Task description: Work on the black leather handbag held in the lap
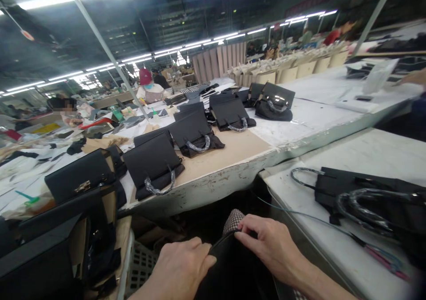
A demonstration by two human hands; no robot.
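Down low, dead centre, I see the black bag (233,271) between both hands. Left hand (181,269) curled tight on its left edge, right hand (271,244) pinching the top rim — both touching.

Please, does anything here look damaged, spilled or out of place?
Only the front edge of the long table shows chipped, worn paint. Nothing looks spilled. The standing black handbags form an orderly row, and the left hand and right hand grip a black bag normally.
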